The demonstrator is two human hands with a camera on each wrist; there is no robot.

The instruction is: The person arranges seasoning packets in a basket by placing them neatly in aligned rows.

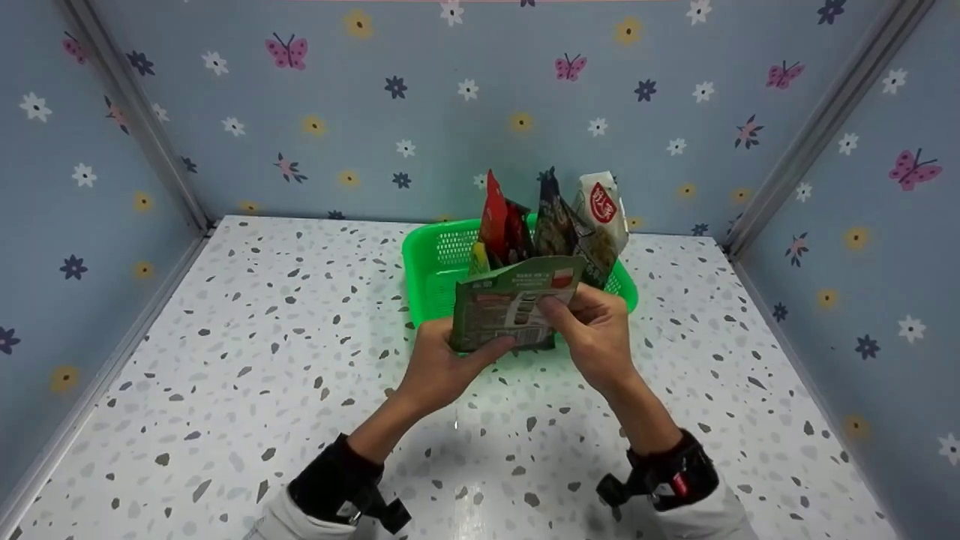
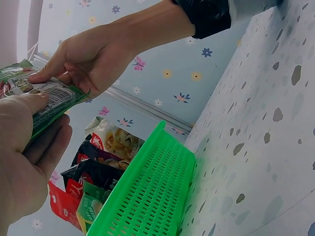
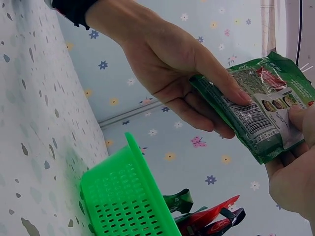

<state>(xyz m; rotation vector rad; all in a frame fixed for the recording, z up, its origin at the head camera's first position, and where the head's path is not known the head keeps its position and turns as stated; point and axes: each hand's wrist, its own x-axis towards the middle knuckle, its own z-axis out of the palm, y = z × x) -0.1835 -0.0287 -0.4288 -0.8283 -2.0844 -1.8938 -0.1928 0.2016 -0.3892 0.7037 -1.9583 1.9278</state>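
Note:
Both hands hold a green food packet [image 1: 491, 304] with its printed back and barcode facing up, above the front of a green basket [image 1: 431, 296]. My left hand [image 1: 442, 365] grips the packet's left lower end, thumb on the back face near the barcode and fingers beneath. With the thumb on its printed face, my right hand [image 1: 602, 341] pinches the right side. The packet [image 3: 261, 105] looks flat and sealed in the right wrist view. Its front face is turned away.
Inside the basket stand a red packet [image 1: 493, 214], a dark packet [image 1: 553, 225], a white packet [image 1: 604, 210] with a red label and a small yellow-green one [image 1: 478, 259]. The basket sits on a speckled tabletop [image 1: 285, 360] near the flowered back wall [image 1: 435, 90].

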